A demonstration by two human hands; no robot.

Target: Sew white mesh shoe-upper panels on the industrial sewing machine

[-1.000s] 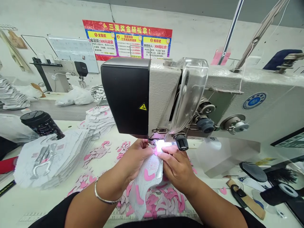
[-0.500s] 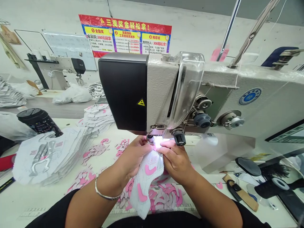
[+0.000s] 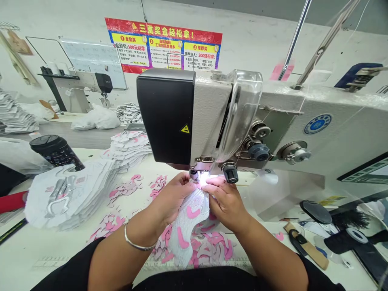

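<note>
A white mesh fabric piece [image 3: 180, 226] with pink curved patches on it hangs toward me from under the lit needle area of a sewing machine [image 3: 209, 121]. My left hand [image 3: 174, 198] grips its left edge, thumb and fingers closed close to the presser foot [image 3: 194, 176]. On the other side my right hand [image 3: 226, 200] pinches the fabric near the needle, fingers closed. The fabric's far end and the needle tip are hidden by the fingers and glare. Loose pink and grey curved scraps [image 3: 209, 248] lie beneath the fabric on the table.
A stack of white cut pieces [image 3: 75, 198] lies at left, with a black tumbler [image 3: 56, 151] behind it. More pieces [image 3: 129, 149] are stacked farther back. At right are a tan strap [image 3: 309, 246], a black brush [image 3: 350, 220] and a black spool [image 3: 342, 240].
Both hands stay at the needle area, and the fabric's lower end has drawn slightly up toward the machine. The camera view has shifted a little.
</note>
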